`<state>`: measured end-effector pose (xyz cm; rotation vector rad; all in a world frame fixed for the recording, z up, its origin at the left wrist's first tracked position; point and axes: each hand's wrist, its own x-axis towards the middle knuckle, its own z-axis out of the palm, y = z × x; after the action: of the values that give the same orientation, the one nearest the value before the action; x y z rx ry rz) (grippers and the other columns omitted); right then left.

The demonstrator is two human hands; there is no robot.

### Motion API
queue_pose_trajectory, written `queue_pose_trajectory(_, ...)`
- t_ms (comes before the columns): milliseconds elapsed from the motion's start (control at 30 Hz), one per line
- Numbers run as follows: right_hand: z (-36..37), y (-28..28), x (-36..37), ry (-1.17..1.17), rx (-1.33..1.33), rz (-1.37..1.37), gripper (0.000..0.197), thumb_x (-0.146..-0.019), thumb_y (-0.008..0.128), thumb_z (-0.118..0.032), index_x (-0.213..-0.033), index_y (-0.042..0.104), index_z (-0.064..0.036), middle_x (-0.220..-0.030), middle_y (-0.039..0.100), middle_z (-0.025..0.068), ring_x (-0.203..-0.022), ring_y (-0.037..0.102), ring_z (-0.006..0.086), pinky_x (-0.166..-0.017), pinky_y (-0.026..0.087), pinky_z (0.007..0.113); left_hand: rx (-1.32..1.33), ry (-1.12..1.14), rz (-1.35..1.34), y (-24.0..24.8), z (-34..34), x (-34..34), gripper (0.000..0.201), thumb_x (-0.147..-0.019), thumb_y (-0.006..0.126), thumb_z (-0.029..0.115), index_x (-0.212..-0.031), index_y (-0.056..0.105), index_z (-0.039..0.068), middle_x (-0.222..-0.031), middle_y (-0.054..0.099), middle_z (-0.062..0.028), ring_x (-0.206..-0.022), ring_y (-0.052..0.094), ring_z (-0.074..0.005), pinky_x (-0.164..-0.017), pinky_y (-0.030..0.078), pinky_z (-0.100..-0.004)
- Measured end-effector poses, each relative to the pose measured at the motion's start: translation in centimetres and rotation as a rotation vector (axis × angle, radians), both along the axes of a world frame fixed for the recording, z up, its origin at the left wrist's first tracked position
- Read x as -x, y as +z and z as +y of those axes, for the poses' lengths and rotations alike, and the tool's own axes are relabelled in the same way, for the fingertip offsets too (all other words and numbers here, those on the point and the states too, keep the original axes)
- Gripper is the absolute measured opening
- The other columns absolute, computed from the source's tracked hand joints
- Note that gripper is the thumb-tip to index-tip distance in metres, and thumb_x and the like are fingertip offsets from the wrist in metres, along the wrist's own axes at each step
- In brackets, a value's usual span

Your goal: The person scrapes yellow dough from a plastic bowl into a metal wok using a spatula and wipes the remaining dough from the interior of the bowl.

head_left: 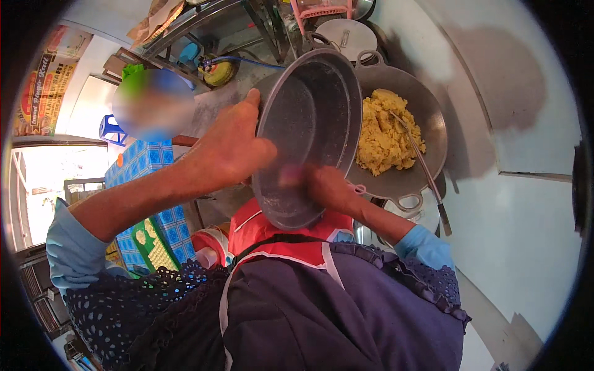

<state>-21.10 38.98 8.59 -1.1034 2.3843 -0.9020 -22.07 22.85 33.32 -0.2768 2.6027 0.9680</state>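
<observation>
A deep dark-grey basin [309, 117] is tilted on its side in front of my body, its inside toward my right. Light residue specks its inner wall. My left hand [238, 145] grips the basin's left rim. Inside the lower part of the basin is my right hand [331, 188], closed and blurred by motion. A pinkish smear shows at its fingers, too blurred to name. Just right of the basin, a large grey wok [436, 133] holds a mound of yellow mashed food [387, 133]. A long-handled metal utensil [421, 161] leans in it, its handle over the near rim.
A round metal lid [349, 46] lies beyond the wok. A pale wall [520, 123] borders the right side. At left stands a table with a blue checked cloth [148, 161] and a green tray of pale pieces [154, 244]. A gas cylinder [219, 71] with a blue hose sits farther back. Another person [154, 105] is at the left.
</observation>
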Motion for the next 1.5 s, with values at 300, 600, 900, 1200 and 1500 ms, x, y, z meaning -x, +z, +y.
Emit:
queue_pose_trajectory(300, -2.8, -0.3, -3.0, -0.063, 0.269, -0.322, 0.023, -0.076, 0.059, -0.019, -0.081, 0.06, 0.0033, -0.077, 0.06, 0.0284, -0.078, 0.058, 0.0462, -0.069, 0.045, 0.052, 0.128, -0.057, 0.031, -0.4, 0.1, 0.0, 0.051, -0.063, 0.055, 0.007, -0.107, 0.043, -0.016, -0.083, 0.059, -0.0325, -0.076, 0.063, -0.0409, -0.063, 0.052, -0.0433)
queue_pose_trajectory(600, -0.7, 5.2, 0.3, 0.021, 0.23, -0.807, 0.017, -0.083, 0.062, -0.02, -0.086, 0.065, -0.0037, -0.066, 0.057, 0.0014, -0.059, 0.05, 0.009, -0.051, 0.039, 0.025, -0.07, -0.005, 0.062, 0.5, -1.8, -1.4, 0.055, -0.065, 0.055, 0.006, -0.116, 0.044, -0.009, -0.093, 0.061, -0.0263, -0.091, 0.061, -0.0374, -0.081, 0.046, -0.0412)
queue_pose_trajectory(900, 11.9, 2.9, 7.3, -0.572, -0.005, 0.411, 0.015, -0.078, 0.055, -0.004, -0.092, 0.06, -0.0068, -0.084, 0.059, 0.0096, -0.064, 0.059, 0.0244, -0.054, 0.045, 0.036, -0.101, 0.134, -0.066, 0.8, -2.4, -1.6, 0.054, -0.064, 0.054, 0.002, -0.117, 0.044, -0.007, -0.084, 0.061, -0.0233, -0.075, 0.064, -0.0283, -0.061, 0.05, -0.0371)
queue_pose_trajectory(1200, 5.6, 2.3, 9.2, -0.24, -0.037, 0.631, 0.02, -0.071, 0.056, 0.0, -0.09, 0.053, 0.0005, -0.08, 0.051, 0.0157, -0.071, 0.06, 0.0321, -0.056, 0.05, 0.04, -0.062, 0.074, -0.083, 0.5, -1.3, -1.0, 0.049, -0.065, 0.054, 0.002, -0.112, 0.044, -0.009, -0.082, 0.061, -0.0233, -0.074, 0.064, -0.0298, -0.061, 0.051, -0.0388)
queue_pose_trajectory(1500, 3.3, -1.1, 3.2, -0.063, 0.015, 0.067, 0.022, -0.071, 0.055, -0.008, -0.089, 0.054, 0.004, -0.08, 0.059, 0.0255, -0.067, 0.06, 0.0409, -0.059, 0.049, 0.049, -0.022, -0.042, 0.181, -0.1, -0.5, -2.3, 0.067, -0.065, 0.054, 0.006, -0.123, 0.031, -0.02, -0.083, 0.061, -0.0307, -0.075, 0.065, -0.0336, -0.063, 0.051, -0.0379)
